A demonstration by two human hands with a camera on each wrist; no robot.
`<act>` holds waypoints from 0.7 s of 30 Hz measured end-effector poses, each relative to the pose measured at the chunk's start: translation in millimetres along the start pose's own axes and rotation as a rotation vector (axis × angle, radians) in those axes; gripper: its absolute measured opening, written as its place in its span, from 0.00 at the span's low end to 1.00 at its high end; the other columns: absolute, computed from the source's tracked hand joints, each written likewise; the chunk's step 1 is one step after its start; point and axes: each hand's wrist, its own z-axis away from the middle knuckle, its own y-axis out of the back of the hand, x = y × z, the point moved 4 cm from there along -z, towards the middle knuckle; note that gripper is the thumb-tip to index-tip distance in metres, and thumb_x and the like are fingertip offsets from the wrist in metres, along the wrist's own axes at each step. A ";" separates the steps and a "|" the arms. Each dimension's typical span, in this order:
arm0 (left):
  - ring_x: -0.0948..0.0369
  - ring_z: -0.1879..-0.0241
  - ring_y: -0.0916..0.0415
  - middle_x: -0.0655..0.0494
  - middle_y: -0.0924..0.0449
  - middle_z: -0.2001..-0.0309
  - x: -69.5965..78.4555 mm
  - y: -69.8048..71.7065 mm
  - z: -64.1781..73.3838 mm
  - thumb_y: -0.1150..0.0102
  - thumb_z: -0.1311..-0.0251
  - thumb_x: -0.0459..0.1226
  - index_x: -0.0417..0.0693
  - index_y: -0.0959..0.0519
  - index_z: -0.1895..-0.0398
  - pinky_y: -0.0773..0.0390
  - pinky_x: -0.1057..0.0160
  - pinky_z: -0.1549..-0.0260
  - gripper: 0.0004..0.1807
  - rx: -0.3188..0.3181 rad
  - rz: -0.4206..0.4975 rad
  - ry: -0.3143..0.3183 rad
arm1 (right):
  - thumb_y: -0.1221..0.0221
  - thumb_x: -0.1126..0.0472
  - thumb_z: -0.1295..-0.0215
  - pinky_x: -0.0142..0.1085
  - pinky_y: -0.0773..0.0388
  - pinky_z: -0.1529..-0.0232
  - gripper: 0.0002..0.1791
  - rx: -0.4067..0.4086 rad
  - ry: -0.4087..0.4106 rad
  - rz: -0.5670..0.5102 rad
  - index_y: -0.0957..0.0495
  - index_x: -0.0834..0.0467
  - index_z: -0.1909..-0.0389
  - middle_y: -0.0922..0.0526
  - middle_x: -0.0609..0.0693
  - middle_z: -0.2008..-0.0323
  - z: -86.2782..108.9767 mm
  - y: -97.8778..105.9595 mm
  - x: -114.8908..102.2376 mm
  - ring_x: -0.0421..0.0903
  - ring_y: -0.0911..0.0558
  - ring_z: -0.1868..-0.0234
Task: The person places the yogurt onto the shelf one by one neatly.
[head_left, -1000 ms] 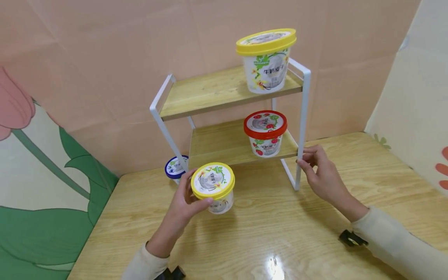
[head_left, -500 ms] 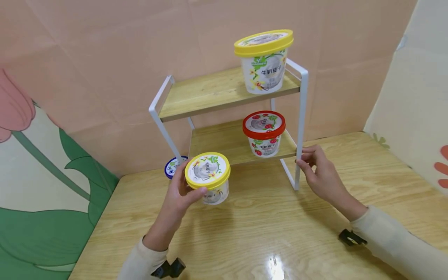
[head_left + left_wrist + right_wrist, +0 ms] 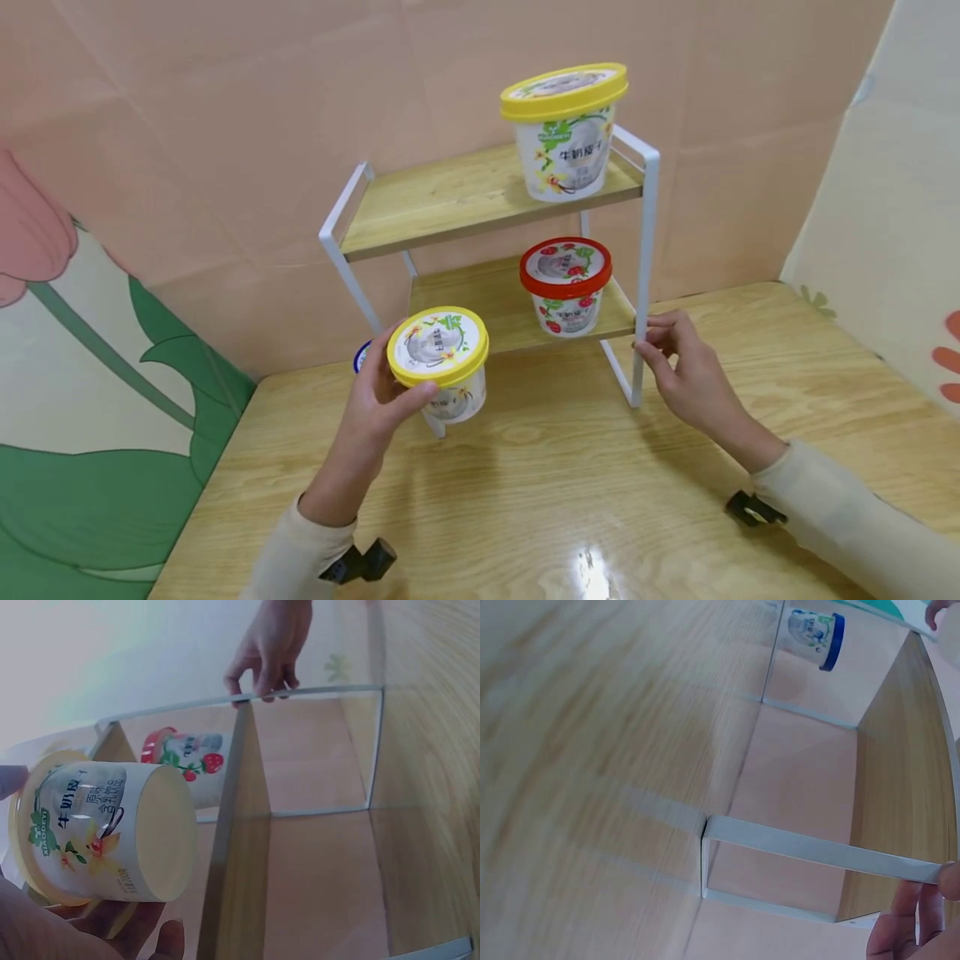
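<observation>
My left hand (image 3: 367, 408) grips a yellow-lidded tub (image 3: 438, 350) by its side, thumb at the front. That tub is upright, off the table, in front of the left end of the lower board of a two-tier shelf rack (image 3: 435, 200). In the left wrist view, the tub's pale base (image 3: 166, 834) faces the camera. With thumb and fingers, my right hand (image 3: 693, 379) pinches the rack's white front right leg (image 3: 647, 275) at the lower board's height. A red-lidded tub (image 3: 567, 287) stands on the lower board's right end; another yellow-lidded tub (image 3: 564, 133) stands above it on the top board.
Behind the left hand, mostly hidden in the head view, a blue-lidded tub (image 3: 361, 357) stands on the wooden table (image 3: 510, 508); the right wrist view shows its side (image 3: 810, 635). A pink backdrop (image 3: 247, 167) rises behind the rack, and a pale wall (image 3: 877, 217) bounds the right.
My left hand has raised its yellow-lidded tub and carried it slightly left, toward the rack, covering more of the blue-lidded tub. My right hand keeps its hold on the leg.
</observation>
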 end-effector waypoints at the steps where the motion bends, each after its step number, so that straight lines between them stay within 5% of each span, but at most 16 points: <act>1: 0.56 0.37 0.32 0.51 0.32 0.33 2.2 -0.5 -1.0 0.36 0.44 0.39 0.51 0.44 0.25 0.31 0.55 0.38 0.43 -0.003 0.003 -0.005 | 0.41 0.75 0.35 0.18 0.31 0.67 0.15 0.000 0.001 0.001 0.32 0.69 0.50 0.16 0.57 0.67 -0.5 0.8 -0.4 0.26 0.27 0.67; 6: 0.56 0.38 0.31 0.50 0.32 0.34 12.6 -2.8 -5.5 0.37 0.44 0.37 0.50 0.44 0.25 0.26 0.64 0.41 0.43 -0.002 0.033 -0.024 | 0.41 0.75 0.35 0.18 0.31 0.67 0.15 0.001 0.008 0.009 0.32 0.69 0.50 0.16 0.58 0.67 -3.5 3.9 -1.4 0.25 0.27 0.67; 21: 0.57 0.38 0.32 0.52 0.32 0.34 27.2 6.1 -6.1 0.40 0.44 0.35 0.50 0.43 0.26 0.30 0.59 0.40 0.41 0.038 0.008 -0.036 | 0.41 0.77 0.36 0.19 0.30 0.67 0.16 0.007 0.007 0.006 0.32 0.68 0.50 0.17 0.56 0.67 1.8 -2.4 2.1 0.28 0.27 0.68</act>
